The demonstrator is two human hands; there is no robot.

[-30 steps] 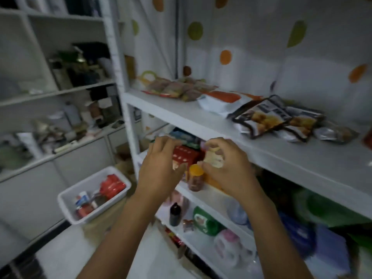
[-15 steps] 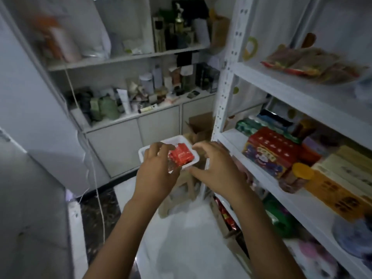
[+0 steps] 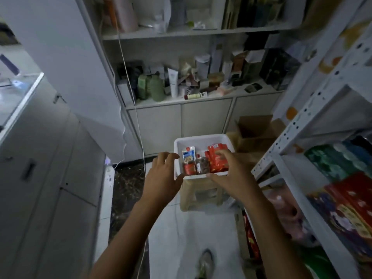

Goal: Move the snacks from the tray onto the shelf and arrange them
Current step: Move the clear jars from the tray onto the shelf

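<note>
In a dim, narrow storeroom, a person stands over a white tray [image 3: 201,142] set on a tan stool [image 3: 188,190] on the pale tiled floor [image 3: 177,234]. The snacks lie in the tray: red packets [image 3: 216,161] on its right side, a blue-and-white packet [image 3: 188,156] at the left, and two small jars [image 3: 190,168] against the near wall.

The left hand [image 3: 163,176] sits at the tray's left edge, fingers spread and loosely bent, holding nothing. The right hand [image 3: 231,174] reaches over the tray's near right corner, fingers spread and arched above the red packets and thumb along the front rim; in the low light it is unclear whether the fingertips touch them.

The metal shelf [image 3: 289,130] rises at the right, already carrying green packs [image 3: 330,161] and red boxes [image 3: 352,196]. An open cardboard box [image 3: 255,127] stands behind the tray. Along the back wall a white unit [image 3: 207,119] holds crowded bottles [image 3: 157,87] and cartons above shut doors, and a thin white cord [image 3: 138,125] hangs down its left side. A shoe [image 3: 205,262] shows at the bottom of the view.
</note>
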